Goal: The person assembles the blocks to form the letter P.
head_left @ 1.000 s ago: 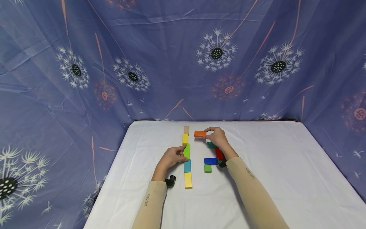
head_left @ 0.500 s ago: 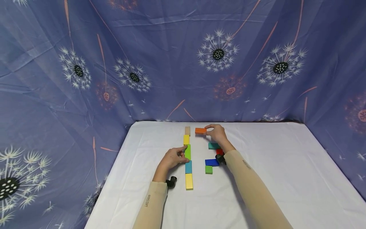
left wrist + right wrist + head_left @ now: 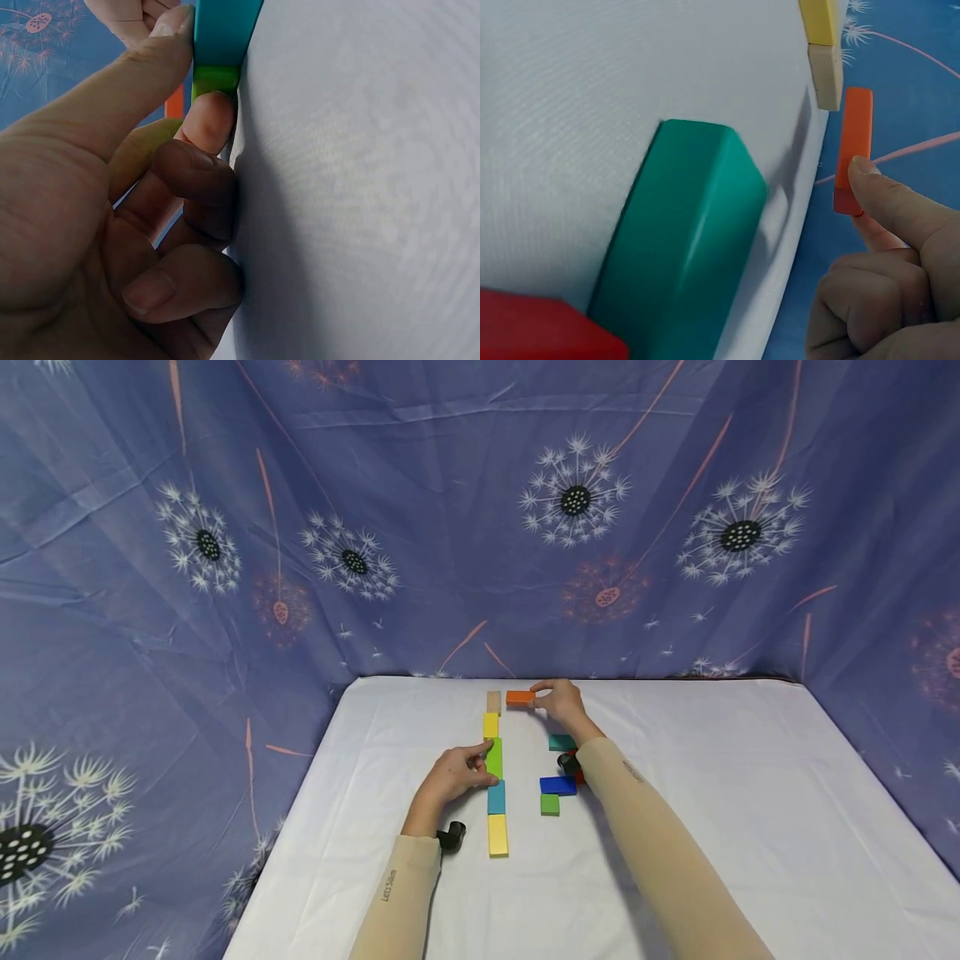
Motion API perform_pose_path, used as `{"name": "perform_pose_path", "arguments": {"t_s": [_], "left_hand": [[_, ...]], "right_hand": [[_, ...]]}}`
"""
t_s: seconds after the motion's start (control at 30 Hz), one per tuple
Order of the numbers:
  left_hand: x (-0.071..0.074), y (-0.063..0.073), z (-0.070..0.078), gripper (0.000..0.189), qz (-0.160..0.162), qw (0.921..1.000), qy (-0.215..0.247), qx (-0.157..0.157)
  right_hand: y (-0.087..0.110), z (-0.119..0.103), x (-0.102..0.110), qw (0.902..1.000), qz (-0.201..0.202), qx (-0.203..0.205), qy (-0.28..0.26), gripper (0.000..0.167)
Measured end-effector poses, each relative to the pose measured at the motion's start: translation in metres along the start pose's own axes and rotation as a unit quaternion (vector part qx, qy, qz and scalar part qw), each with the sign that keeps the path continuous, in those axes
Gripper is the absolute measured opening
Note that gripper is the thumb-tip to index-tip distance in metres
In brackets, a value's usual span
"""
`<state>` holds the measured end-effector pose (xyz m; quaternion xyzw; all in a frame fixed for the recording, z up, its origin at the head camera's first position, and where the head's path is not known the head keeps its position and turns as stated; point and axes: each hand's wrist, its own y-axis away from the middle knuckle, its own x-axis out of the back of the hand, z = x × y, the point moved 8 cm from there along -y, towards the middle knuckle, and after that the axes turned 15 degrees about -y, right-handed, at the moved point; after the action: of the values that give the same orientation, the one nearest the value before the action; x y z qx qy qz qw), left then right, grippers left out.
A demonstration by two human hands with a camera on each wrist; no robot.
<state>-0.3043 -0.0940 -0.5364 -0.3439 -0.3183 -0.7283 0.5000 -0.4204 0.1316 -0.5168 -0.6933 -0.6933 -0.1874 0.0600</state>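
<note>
A straight row of blocks runs away from me: a pale yellow block [image 3: 498, 836], a blue block [image 3: 497, 797], a light green block [image 3: 494, 758], a yellow block [image 3: 491, 725] and a plain wood block [image 3: 493, 702] farthest off. My left hand [image 3: 450, 775] holds the light green block from the left, index finger and thumb near its two ends; the left wrist view has the thumb touching the blue block too. Thumb and fingers of my right hand [image 3: 562, 702] pinch one end of an orange block [image 3: 520, 698], raised just right of the wood block, apart from it.
Right of the row lie a teal block [image 3: 561, 742], a dark blue block [image 3: 557, 786] and a small green block [image 3: 550, 805]. A red block [image 3: 540, 326] is partly hidden under the right wrist in the head view. Behind the white table [image 3: 720, 760] hangs a patterned curtain [image 3: 450, 527].
My right hand has carried the orange block farther from me and slightly left, up beside the wood block. The left hand stays in place on the row.
</note>
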Motion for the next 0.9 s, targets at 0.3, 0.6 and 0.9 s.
{"name": "perform_pose_path", "arguments": {"t_s": [0.3, 0.6, 0.9], "left_hand": [[0.000, -0.003, 0.000, 0.077, 0.005, 1.0000, -0.003, 0.004], [0.000, -0.002, 0.001, 0.077, 0.000, 1.0000, 0.000, 0.009], [0.002, -0.001, 0.001, 0.076, 0.001, 1.0000, 0.003, 0.005]], "right_hand": [[-0.008, 0.007, -0.006, 0.9999, -0.003, -0.009, -0.003, 0.036], [-0.015, 0.013, -0.011, 0.9998, 0.005, -0.014, 0.013, 0.037], [-0.017, 0.008, -0.018, 0.9996, 0.019, -0.015, 0.014, 0.038]]}}
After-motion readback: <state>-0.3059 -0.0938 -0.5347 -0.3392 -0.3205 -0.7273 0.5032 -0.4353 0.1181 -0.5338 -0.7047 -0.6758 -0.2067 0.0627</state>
